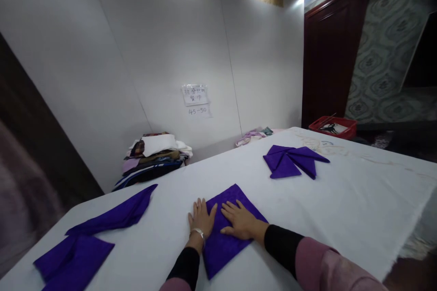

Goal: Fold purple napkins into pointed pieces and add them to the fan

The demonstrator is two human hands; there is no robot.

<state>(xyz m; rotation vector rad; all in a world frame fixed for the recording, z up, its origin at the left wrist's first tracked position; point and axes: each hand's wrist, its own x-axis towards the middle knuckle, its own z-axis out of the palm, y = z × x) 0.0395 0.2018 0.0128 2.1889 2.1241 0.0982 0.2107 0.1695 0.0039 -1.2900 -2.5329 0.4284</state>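
Note:
A purple cloth napkin [225, 248], folded into a rough square, lies flat on the white-covered table [160, 245] in front of me. My left hand [202, 219] rests at its left edge, palm down with fingers spread, and a bracelet shows on that wrist. Flat on the middle of the same napkin lies my right hand [241, 220], its fingers stretched out. Neither hand grips the cloth. At the right back is another purple napkin [290, 160], folded into pointed flaps. Two further purple pieces, a long folded napkin [116, 211] and a squarer napkin [77, 261], lie at the left.
Behind the table stands a stack of folded clothes [155, 157]. Pinkish cloth [252, 136] lies beyond the back edge. A red basket [350, 131] holding some items is at the right back. A handwritten paper sign [195, 95] hangs on the pale wall.

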